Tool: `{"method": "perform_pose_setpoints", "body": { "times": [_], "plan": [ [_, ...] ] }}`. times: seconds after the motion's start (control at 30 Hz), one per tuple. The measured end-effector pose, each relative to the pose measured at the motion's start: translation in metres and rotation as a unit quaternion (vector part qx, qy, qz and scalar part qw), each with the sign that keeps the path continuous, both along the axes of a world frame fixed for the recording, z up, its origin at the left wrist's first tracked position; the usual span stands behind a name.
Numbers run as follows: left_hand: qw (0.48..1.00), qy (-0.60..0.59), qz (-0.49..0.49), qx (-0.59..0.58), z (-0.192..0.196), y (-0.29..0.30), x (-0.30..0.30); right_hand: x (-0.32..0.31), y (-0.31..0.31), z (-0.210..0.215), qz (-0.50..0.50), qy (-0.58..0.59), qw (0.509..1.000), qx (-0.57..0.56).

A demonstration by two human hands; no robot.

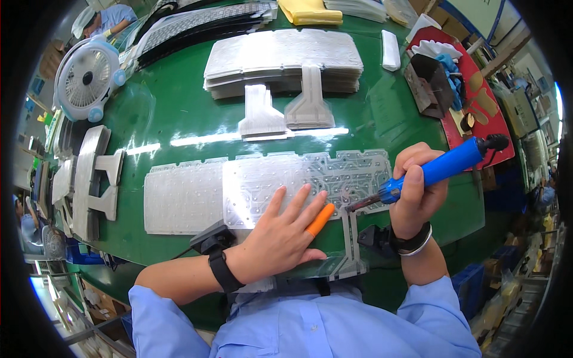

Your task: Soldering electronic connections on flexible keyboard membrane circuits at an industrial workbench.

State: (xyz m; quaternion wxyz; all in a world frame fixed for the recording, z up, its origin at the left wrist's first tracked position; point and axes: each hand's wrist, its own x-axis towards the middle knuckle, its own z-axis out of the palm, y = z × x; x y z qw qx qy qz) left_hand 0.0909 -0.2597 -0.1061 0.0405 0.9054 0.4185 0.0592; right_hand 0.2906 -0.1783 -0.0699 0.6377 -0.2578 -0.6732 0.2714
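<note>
A clear keyboard membrane sheet [268,170] with printed silver traces lies on the green table in front of me. My left hand [285,232] rests flat on it with fingers spread, an orange finger cot [321,220] on one finger. In my right hand [418,194] is a blue-handled soldering iron [439,171], gripped like a pen. Its dark tip touches or hovers just over the sheet near the top of the ribbon tail [350,244]; I cannot tell which. That tail runs toward my body. Both wrists carry black straps with small black devices.
Farther back sits a thick stack of membrane sheets [283,53] with tails hanging forward. Another stack [92,179] stands at the left, near a white fan [88,78]. A metal box [428,86] and blue cloth [450,77] lie on a red mat [498,128] at right. Someone works at far left.
</note>
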Motion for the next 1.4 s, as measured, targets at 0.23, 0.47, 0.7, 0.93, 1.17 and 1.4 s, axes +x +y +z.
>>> {"method": "perform_pose_setpoints", "body": {
  "times": [0.23,0.47,0.7,0.93,1.17,1.4],
  "plan": [
    [0.999,-0.028,-0.025,-0.027,0.008,0.006,0.003,0.0,0.002,0.002,0.006,-0.016,1.0,0.015],
    [0.997,-0.022,-0.057,-0.049,0.013,0.026,0.017,0.027,0.017,0.021,-0.162,0.152,0.974,-0.033],
    [0.997,-0.077,-0.016,0.01,0.006,0.021,0.02,0.036,0.023,0.026,-0.199,0.17,0.965,-0.016],
    [0.999,0.023,0.002,-0.03,0.016,0.004,0.004,0.05,0.031,0.025,-0.244,0.201,0.948,-0.021],
    [0.993,0.088,-0.071,-0.043,0.034,-0.05,-0.012,0.067,0.036,0.032,-0.249,0.266,0.93,-0.043],
    [0.99,-0.031,0.003,0.134,0.087,-0.062,-0.038,0.083,0.051,0.026,-0.253,0.327,0.909,-0.046]
  ]
}}
